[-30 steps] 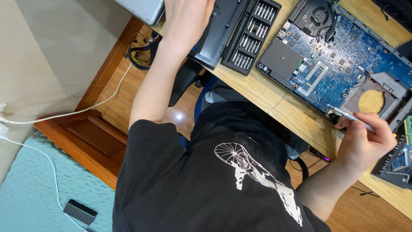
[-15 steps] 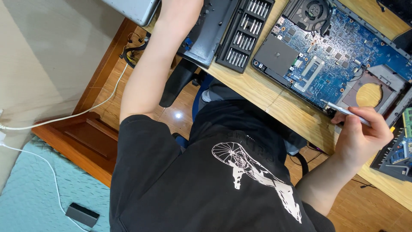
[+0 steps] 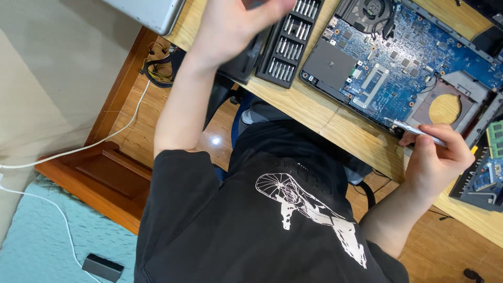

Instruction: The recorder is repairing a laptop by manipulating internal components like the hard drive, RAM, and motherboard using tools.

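My right hand (image 3: 437, 157) is closed around a slim silver screwdriver (image 3: 419, 129). Its tip touches the near edge of an opened laptop base (image 3: 450, 107) with a blue motherboard (image 3: 403, 52). My left hand (image 3: 236, 26) is raised and blurred over a black case lid (image 3: 243, 65), next to a black tray of screwdriver bits (image 3: 288, 47). Whether this hand holds anything is unclear. I wear a black printed T-shirt (image 3: 272, 209).
The wooden desk (image 3: 335, 123) also carries a silver device (image 3: 152, 13) at the far left, a green memory module (image 3: 495, 139) and a black parts tray (image 3: 482, 183) at the right. A white cable (image 3: 78, 152) and a small black box (image 3: 102, 267) lie on the floor.
My left hand has lifted off the black case lid and shifted right toward the bit tray, now blurred. My right hand stays on the screwdriver at the laptop's edge.
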